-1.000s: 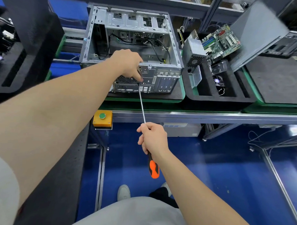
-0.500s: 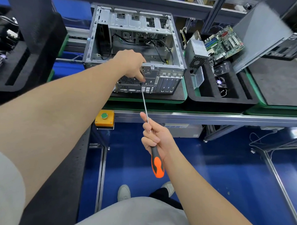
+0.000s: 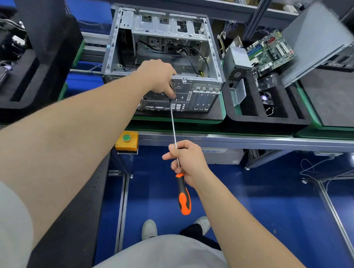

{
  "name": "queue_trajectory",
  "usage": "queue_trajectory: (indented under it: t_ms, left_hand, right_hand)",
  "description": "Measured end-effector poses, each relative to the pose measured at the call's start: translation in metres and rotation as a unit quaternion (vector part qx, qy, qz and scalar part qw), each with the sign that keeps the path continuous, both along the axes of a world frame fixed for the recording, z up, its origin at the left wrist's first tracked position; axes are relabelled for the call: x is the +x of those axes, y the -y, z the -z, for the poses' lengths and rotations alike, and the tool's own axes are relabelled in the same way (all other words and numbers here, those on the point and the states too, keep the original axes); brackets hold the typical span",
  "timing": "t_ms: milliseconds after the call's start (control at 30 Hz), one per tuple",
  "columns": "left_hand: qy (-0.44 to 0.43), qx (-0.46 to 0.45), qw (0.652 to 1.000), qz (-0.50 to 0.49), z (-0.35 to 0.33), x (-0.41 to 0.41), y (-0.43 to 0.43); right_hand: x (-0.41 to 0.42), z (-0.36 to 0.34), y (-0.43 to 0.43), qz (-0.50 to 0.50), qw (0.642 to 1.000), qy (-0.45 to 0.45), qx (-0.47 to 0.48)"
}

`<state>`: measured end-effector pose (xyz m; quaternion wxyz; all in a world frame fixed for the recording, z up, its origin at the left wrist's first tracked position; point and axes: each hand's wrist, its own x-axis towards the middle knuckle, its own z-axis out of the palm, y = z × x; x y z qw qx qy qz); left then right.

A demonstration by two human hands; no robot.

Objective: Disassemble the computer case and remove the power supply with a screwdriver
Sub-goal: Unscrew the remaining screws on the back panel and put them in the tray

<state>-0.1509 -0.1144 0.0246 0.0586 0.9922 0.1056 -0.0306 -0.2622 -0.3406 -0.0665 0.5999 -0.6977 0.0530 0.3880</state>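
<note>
- The computer case (image 3: 203, 94) is lying open side up on a black pad on the table (image 3: 242, 139), with its rear panel facing near, so the rear screws are facing the person.
- The screwdriver (image 3: 173, 125) is running from near to far, and its tip is meeting the rear panel just under the left hand's fingertips. Its orange-and-black handle is hanging free below the right hand.
- The right hand (image 3: 188, 162) is clamping thumb and fingers round the bare shaft just above the handle — a grip judged better suited to quick spinning than to heavy torque.
- The left hand (image 3: 160, 77) is reaching over the case's near edge with its fingers bunched together at the tip, probably steadying it. Whether they are pinching a screw cannot be told.
- The power supply is not showing inside the case. A grey vented box (image 3: 238, 61) is standing in the foam tray (image 3: 253, 116) just right of it — possibly a unit already taken out.
</note>
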Motion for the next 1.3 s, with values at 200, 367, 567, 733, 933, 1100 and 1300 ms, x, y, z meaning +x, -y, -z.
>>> queue_trajectory:
  t_ms: [200,367,567,733,933,1100,1300]
  left_hand:
    - [0.001,-0.001,1.0,0.002,0.0,-0.001,-0.001]
    - [0.002,-0.003,1.0,0.002,-0.001,-0.001,0.0]
    - [0.003,-0.009,1.0,0.004,-0.001,-0.002,-0.001]
    - [-0.006,0.002,1.0,0.004,0.003,0.001,-0.005]
    - [-0.014,0.019,1.0,0.02,0.009,0.007,-0.011]
    - [-0.045,0.006,0.999,0.015,0.004,0.008,-0.013]
    - [-0.207,-0.155,0.966,0.009,-0.002,0.035,-0.027]
  right_hand:
    - [0.015,-0.003,0.001,0.018,0.972,-0.168,0.164]
    - [0.02,-0.009,0.0,0.055,0.893,-0.289,0.341]
    - [0.013,-0.001,-0.001,0.033,0.905,-0.26,0.335]
    - [0.001,0.012,-0.01,0.022,0.997,-0.008,0.074]
    - [0.001,0.013,-0.014,-0.078,0.874,0.355,-0.323]
    - [0.007,0.014,-0.001,-0.056,0.965,0.226,-0.122]
    - [0.015,0.014,0.005,0.028,0.977,-0.111,0.179]
